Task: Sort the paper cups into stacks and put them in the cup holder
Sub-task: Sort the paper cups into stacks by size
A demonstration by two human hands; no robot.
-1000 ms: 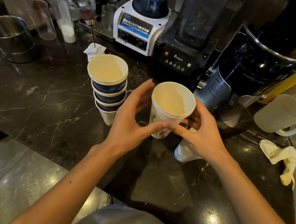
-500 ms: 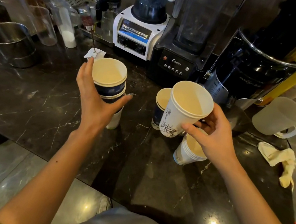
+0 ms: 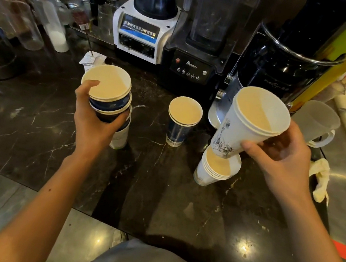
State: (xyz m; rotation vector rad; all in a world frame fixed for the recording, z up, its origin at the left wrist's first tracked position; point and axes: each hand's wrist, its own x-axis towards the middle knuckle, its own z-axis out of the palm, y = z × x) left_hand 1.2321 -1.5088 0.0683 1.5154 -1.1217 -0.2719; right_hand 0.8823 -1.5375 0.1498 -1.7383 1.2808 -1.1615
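The left hand point(image 3: 95, 123) comes in low, to the left of the lone blue cup point(image 3: 181, 130) that stands upright on the dark counter point(image 3: 36, 110). Its grip is closed round the blue stack point(image 3: 110, 101): one fingertip lies on the top rim, and the thumb presses the side that faces the lone blue cup. At least two blue cups nest there above one white cup, whose base reaches the counter.

The right hand point(image 3: 282, 160) is raised to the right of the lone blue cup. Its grip holds the printed white cups point(image 3: 246, 128) tilted, with the thumb along the near wall and the fingers curled behind. About three rims show at their mouth. Their base hangs just over the white stack point(image 3: 215, 171), which stands on the counter right of the lone blue cup and nearer the person. That stack shows roughly five rims (packed too tight for a sure count).

That makes four groups of cups. Behind the lone blue cup stand two blenders, one white point(image 3: 141, 34) and one black point(image 3: 190, 66).
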